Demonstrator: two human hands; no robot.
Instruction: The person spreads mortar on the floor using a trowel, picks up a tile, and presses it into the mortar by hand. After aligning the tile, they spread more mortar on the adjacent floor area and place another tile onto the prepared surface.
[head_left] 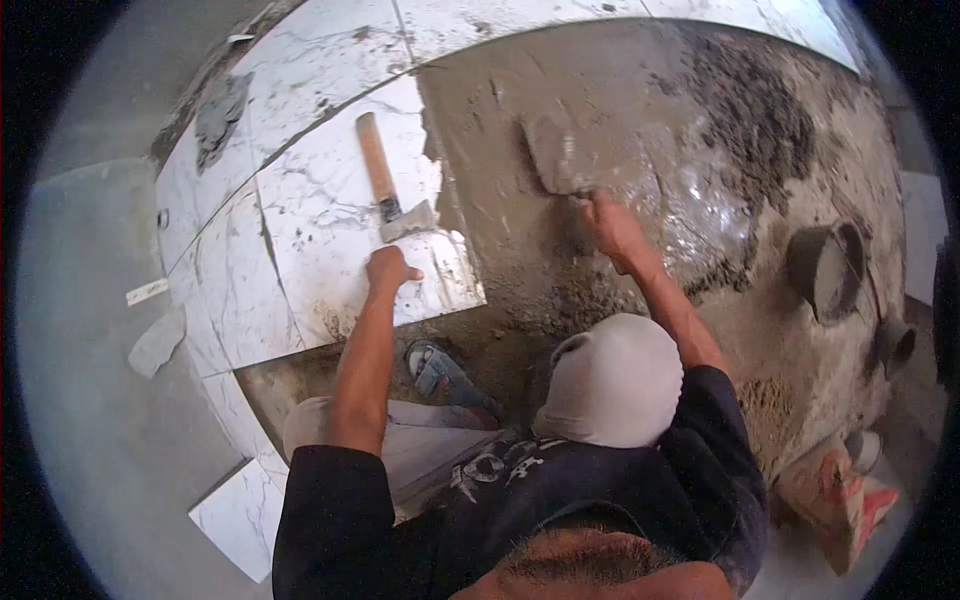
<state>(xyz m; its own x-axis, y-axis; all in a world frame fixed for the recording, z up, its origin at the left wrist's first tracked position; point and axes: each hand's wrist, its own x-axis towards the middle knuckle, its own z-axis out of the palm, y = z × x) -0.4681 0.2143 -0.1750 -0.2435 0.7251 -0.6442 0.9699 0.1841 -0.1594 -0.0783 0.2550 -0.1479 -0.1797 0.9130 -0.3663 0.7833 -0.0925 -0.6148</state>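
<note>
Head view: the relation that counts is between the right hand (612,228) and the trowel (550,155), whose blade lies to the far left of the fist, its long axis slanting from near right to far left across the wet mortar (480,110). The right hand is closed round the trowel's handle and is the nearer of the two to it; the left hand (393,268) is off to the left over the white tile (320,225), its fingers seeming curled, though whether they grip anything I cannot tell. Just beyond the left hand lies a wooden-handled tool (380,175), its worn brown shaft pointing far and slightly left, its broad grey head at the near end. The tile is glossy, veined with grey and specked with dirt, its right margin ragged with smeared mortar. Around the blade the mortar is smooth and brown, shinier and wetter to the right, where a dark, crumbly heap (760,125) rises at the far side. Further right stands a round, dull bucket (805,262), with a smaller cup (897,345) nearer and a crumpled bag (832,495) at the near right
</note>
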